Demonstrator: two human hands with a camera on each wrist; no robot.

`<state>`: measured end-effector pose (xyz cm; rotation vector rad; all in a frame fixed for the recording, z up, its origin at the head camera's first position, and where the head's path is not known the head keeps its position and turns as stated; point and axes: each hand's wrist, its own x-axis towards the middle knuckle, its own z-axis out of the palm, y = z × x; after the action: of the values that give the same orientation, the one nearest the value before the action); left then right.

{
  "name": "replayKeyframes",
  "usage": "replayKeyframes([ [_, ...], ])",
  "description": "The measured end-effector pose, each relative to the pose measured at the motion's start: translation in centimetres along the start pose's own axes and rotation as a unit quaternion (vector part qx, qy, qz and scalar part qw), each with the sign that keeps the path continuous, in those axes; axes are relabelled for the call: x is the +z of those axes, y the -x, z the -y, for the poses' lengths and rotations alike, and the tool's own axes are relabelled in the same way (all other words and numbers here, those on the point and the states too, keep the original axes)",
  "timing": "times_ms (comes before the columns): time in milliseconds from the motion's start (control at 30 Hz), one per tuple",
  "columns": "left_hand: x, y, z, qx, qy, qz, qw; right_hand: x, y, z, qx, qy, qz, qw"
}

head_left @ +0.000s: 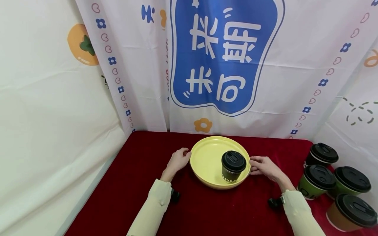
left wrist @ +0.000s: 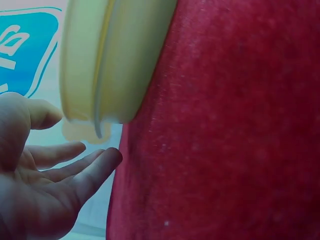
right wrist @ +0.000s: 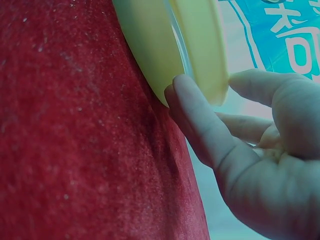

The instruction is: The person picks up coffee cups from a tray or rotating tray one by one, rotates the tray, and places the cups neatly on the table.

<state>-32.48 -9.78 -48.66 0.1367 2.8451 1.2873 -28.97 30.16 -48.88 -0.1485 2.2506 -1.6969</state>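
A round yellow dish point(head_left: 203, 164) with a raised rim rests on the red cloth. Inside it, toward the right, stands a paper cup point(head_left: 233, 166) with a black lid. At the dish's left side is my left hand point(head_left: 179, 159); in the left wrist view its fingers point(left wrist: 92, 175) are spread and relaxed, below the rim and apart from it. My right hand point(head_left: 264, 167) is at the opposite side. In the right wrist view its fairly straight fingers point(right wrist: 200, 117) lie against the dish's outer wall, with the thumb tip by the rim.
Several lidded paper cups stand at the table's right edge: a dark one point(head_left: 310, 161), two green ones point(head_left: 308, 188) and a brown one point(head_left: 342, 214). A white printed curtain point(head_left: 147, 111) hangs behind the red table cloth point(head_left: 141, 157), with white fabric at both sides.
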Motion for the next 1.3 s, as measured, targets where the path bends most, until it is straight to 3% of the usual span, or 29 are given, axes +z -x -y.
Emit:
replayKeyframes([
  [267,0.2,-0.2,0.4,-0.005,0.019,0.011,0.9998,0.2,0.0,-0.1,-0.001,-0.003,0.002,1.0000],
  [600,0.4,-0.4,-0.3,-0.008,0.044,0.038,0.9983,-0.2,0.5,0.4,-0.006,0.023,-0.002,0.9997],
  [900,0.4,-0.5,-0.5,-0.010,0.049,0.035,0.9981,-1.2,1.5,3.0,-0.039,0.152,-0.040,0.9868],
  [1300,0.4,-0.6,0.0,-0.005,0.048,0.033,0.9983,-0.9,3.0,7.2,-0.067,0.190,-0.040,0.9787],
])
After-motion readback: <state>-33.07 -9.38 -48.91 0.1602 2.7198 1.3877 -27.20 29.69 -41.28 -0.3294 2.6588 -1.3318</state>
